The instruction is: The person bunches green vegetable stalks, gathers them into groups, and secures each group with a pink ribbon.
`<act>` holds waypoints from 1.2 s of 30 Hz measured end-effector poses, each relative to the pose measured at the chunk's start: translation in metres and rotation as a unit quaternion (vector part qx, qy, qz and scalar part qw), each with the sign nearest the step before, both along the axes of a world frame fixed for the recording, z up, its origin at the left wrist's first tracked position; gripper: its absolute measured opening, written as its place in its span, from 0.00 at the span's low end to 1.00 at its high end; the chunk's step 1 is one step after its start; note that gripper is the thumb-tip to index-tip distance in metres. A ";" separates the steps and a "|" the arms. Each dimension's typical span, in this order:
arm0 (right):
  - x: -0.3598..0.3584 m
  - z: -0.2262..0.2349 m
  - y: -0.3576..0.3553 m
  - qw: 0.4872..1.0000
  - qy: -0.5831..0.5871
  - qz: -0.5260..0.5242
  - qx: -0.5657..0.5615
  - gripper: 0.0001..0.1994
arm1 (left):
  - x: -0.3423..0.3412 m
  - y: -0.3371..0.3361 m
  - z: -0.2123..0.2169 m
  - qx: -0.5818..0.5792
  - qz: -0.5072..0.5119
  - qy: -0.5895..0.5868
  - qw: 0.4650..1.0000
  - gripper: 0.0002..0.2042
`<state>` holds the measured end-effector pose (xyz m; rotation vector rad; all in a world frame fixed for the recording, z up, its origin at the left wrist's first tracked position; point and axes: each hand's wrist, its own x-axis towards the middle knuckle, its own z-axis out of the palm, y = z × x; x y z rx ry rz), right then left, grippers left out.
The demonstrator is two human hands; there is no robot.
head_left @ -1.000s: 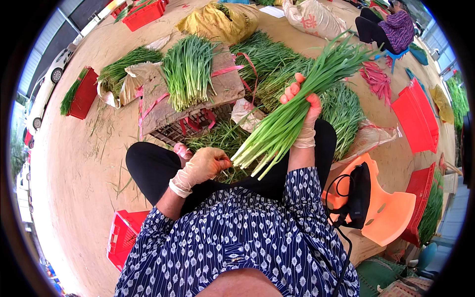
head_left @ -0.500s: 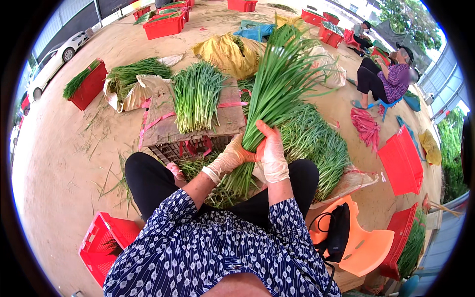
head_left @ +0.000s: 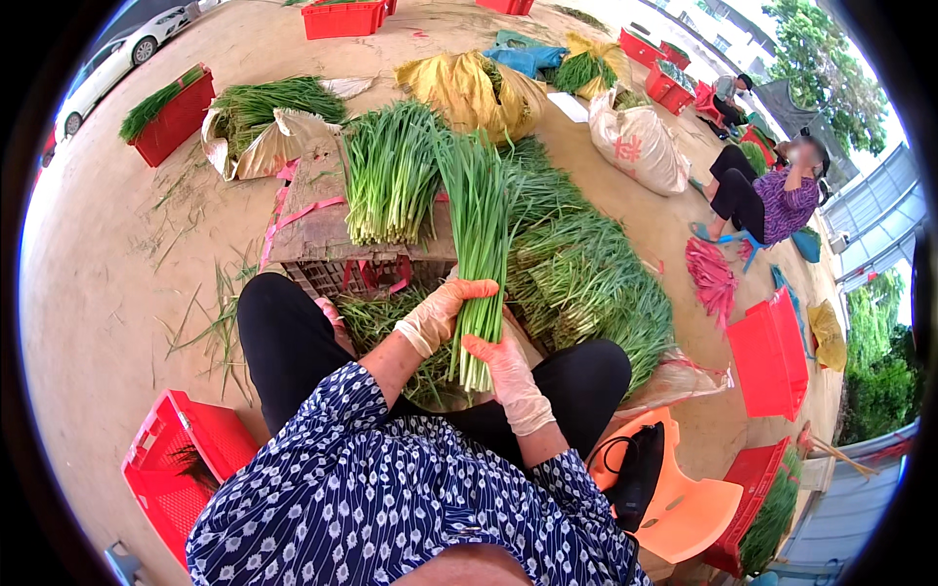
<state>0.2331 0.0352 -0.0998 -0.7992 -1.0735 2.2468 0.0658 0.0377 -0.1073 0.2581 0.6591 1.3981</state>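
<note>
Right hand (head_left: 506,367) has slid down the green bunch (head_left: 479,244), left hand (head_left: 443,313) above, both gripping, by the board (head_left: 318,234)'s right side. One bundle's (head_left: 388,181) laid on it; the heap (head_left: 591,288) beyond its right (plenty!) remains.

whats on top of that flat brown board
On the flat brown board lie a pile of long green stalks with pale ends and a pink ribbon. The surface under the pile is covered, and the held green bunch seems to hide part of the right edge.
</note>
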 end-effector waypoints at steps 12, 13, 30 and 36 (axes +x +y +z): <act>0.012 0.044 0.006 0.994 -0.092 0.065 -0.017 0.27 | -0.031 -0.007 0.022 0.024 0.088 0.245 0.965 0.38; 0.014 0.048 0.008 0.992 -0.103 0.067 -0.011 0.27 | -0.037 -0.010 0.029 -0.029 0.203 0.289 0.935 0.41; 0.048 0.076 0.005 0.997 -0.047 0.062 -0.018 0.27 | -0.055 -0.008 0.061 0.031 0.068 0.263 0.962 0.11; 0.049 0.078 -0.005 0.997 -0.043 0.065 0.013 0.28 | -0.043 -0.010 0.064 0.008 0.133 0.440 0.888 0.08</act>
